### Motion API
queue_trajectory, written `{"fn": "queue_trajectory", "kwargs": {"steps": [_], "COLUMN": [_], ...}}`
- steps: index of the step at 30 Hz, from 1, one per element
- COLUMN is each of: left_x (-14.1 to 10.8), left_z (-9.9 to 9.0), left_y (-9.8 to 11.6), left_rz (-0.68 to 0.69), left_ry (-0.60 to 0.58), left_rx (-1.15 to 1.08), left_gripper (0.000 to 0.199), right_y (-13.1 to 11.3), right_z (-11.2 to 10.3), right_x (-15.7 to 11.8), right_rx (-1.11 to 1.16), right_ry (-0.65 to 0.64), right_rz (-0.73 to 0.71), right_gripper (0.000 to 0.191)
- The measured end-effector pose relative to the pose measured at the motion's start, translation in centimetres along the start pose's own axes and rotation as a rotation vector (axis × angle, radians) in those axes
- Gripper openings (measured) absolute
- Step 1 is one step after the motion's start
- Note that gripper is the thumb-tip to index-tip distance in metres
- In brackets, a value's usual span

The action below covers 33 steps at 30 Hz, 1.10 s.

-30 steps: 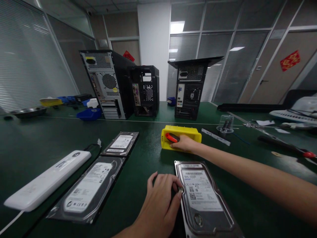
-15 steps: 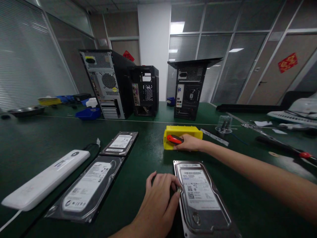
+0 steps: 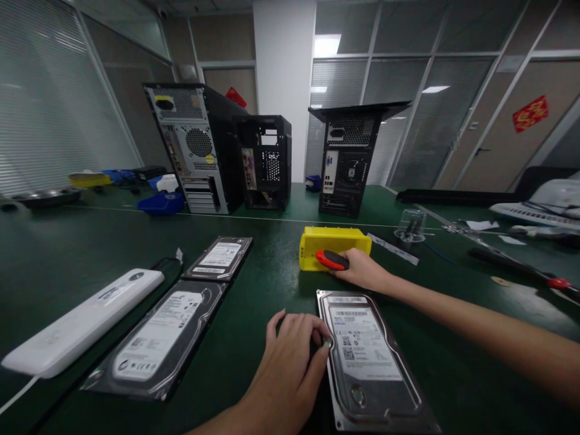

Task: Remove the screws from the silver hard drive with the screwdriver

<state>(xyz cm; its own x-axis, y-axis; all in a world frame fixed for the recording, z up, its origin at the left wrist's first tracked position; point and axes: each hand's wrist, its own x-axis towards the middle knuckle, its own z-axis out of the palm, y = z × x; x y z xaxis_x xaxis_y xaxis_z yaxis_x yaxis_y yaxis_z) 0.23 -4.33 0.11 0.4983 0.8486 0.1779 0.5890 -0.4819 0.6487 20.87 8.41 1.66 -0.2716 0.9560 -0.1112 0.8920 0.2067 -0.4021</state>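
A silver hard drive with a white label [image 3: 369, 344] lies on the green table at the lower right of centre. My left hand [image 3: 296, 356] is beside its left edge, thumb and index finger pinched together; whatever they hold, if anything, is too small to name. My right hand [image 3: 360, 269] is closed round a red and black tool handle [image 3: 331, 260], just in front of a yellow bin [image 3: 312, 241] lying beyond the drive. The far end of the tool is hidden.
Two more drives [image 3: 158, 338] [image 3: 220, 257] and a white power strip [image 3: 86, 320] lie at the left. Computer cases [image 3: 226, 151] [image 3: 274, 163] [image 3: 347, 163] stand at the back. A metal strip [image 3: 393, 249] and a clear cup [image 3: 410, 226] are right of the bin.
My right hand has moved slightly right and toward me with the red and black tool. My left hand has stayed by the drive's edge.
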Motion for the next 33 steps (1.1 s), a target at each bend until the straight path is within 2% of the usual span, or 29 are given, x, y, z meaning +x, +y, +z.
{"fn": "queue_trajectory", "kwargs": {"steps": [6, 15, 25, 33], "left_x": [0.0, 0.0, 0.0, 0.0], "left_z": [0.0, 0.1, 0.2, 0.0], "left_y": [0.0, -0.1, -0.1, 0.1], "left_rz": [-0.008, -0.005, -0.005, -0.004], "left_ry": [0.004, 0.004, 0.014, 0.003], "left_rx": [-0.002, -0.001, -0.011, -0.008], "left_gripper": [0.012, 0.012, 0.012, 0.012], "right_y": [0.6, -0.1, 0.5, 1.4], "right_z": [0.3, 1.2, -0.7, -0.8], "right_x": [0.1, 0.5, -0.6, -1.3], "right_rx": [-0.021, -0.022, 0.002, 0.048], "right_ry": [0.034, 0.035, 0.05, 0.051], "right_rz": [0.018, -0.008, -0.017, -0.026], "right_gripper": [0.029, 0.03, 0.027, 0.025]}}
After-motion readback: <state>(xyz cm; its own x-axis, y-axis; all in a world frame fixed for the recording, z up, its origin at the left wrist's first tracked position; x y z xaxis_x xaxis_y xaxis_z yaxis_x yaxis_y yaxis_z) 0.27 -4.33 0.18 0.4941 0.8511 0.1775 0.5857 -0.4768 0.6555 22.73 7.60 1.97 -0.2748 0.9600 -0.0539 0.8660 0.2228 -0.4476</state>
